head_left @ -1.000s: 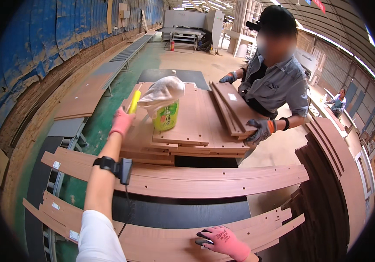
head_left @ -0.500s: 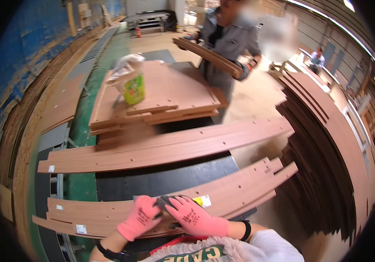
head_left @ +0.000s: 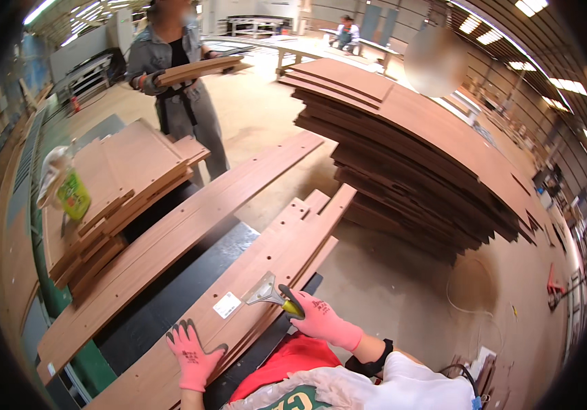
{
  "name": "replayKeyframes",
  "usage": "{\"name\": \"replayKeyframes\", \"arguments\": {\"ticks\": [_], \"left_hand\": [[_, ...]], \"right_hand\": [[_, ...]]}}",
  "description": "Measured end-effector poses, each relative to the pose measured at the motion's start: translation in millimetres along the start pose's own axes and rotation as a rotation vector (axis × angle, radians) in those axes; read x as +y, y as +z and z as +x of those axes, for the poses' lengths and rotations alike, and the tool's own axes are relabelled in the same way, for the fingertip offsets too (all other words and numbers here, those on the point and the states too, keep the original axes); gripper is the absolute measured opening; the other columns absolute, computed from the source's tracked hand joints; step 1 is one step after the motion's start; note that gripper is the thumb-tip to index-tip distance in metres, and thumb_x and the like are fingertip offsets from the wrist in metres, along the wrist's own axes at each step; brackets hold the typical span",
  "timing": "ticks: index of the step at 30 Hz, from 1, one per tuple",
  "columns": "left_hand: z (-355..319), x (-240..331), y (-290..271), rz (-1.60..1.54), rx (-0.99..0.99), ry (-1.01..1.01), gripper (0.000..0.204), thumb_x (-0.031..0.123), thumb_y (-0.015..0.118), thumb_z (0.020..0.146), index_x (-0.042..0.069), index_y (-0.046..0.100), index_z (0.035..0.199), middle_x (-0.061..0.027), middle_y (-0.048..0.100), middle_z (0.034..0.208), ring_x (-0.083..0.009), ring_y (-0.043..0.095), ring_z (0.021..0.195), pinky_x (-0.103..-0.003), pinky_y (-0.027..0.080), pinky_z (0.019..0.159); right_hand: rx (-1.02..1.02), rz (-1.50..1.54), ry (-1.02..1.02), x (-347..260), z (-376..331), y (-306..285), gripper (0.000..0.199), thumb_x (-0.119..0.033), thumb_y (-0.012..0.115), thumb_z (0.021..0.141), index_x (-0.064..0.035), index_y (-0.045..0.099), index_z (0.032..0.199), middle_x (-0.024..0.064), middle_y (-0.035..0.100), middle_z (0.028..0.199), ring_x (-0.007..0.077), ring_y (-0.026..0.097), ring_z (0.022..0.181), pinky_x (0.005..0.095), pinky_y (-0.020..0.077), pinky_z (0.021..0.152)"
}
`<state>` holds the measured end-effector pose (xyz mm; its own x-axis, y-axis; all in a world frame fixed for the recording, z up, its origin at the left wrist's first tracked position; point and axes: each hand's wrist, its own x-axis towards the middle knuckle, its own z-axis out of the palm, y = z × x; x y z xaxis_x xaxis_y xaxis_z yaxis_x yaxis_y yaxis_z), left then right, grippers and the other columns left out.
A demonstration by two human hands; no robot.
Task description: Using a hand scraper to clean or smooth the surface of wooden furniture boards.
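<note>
My right hand (head_left: 322, 320), in a pink glove with dark fingertips, grips a scraper by its yellow handle (head_left: 291, 309). The scraper's wide metal blade (head_left: 262, 288) is over the near wooden boards (head_left: 246, 270), beside a white label (head_left: 226, 305) stuck on the top one. Whether the blade touches the wood I cannot tell. My left hand (head_left: 195, 355), gloved alike, lies on the same board with its fingers spread, holding nothing.
Another long board (head_left: 191, 217) lies beyond a black surface (head_left: 170, 301). Far left, a green-and-yellow bag (head_left: 73, 194) sits on stacked panels (head_left: 105, 167). A co-worker (head_left: 183, 102) carries narrow boards (head_left: 198, 70). A tall panel stack (head_left: 410, 130) stands to the right.
My view has swung right. My hands, close together before, are now apart: the left spread on the board, the right holding the scraper near the label. The co-worker still carries boards.
</note>
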<state>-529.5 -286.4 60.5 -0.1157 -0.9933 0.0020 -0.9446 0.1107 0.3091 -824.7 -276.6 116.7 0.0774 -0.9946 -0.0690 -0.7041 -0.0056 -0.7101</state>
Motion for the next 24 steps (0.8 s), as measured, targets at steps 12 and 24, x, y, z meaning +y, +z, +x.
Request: {"name": "replayKeyframes", "arguments": {"ticks": [12, 24], "left_hand": [[-12.6, 1.0, -12.6, 0.3, -0.016, 0.289, 0.102, 0.068, 0.064, 0.06, 0.007, 0.036, 0.137, -0.0265, 0.041, 0.132, -0.0416, 0.04, 0.12, -0.052, 0.026, 0.104], [-7.3, 4.7, -13.5, 0.308, -0.045, 0.296, 0.103, 0.067, 0.064, 0.06, 0.006, 0.035, 0.137, -0.0259, 0.041, 0.132, -0.0421, 0.037, 0.122, -0.052, 0.024, 0.105]], "right_hand": [[0.066, 0.117, 0.086, -10.3, -43.6, 44.7, 0.055, -0.013, 0.059, 0.077, -0.0064, 0.041, 0.128, 0.017, 0.05, 0.111, 0.0358, 0.053, 0.1, 0.039, 0.0447, 0.084], [0.199, 0.177, 0.082, 21.3, -25.5, 13.1, 0.052, -0.017, 0.059, 0.078, -0.0011, 0.042, 0.125, 0.0187, 0.054, 0.112, 0.0338, 0.053, 0.105, 0.037, 0.0433, 0.09]]}}
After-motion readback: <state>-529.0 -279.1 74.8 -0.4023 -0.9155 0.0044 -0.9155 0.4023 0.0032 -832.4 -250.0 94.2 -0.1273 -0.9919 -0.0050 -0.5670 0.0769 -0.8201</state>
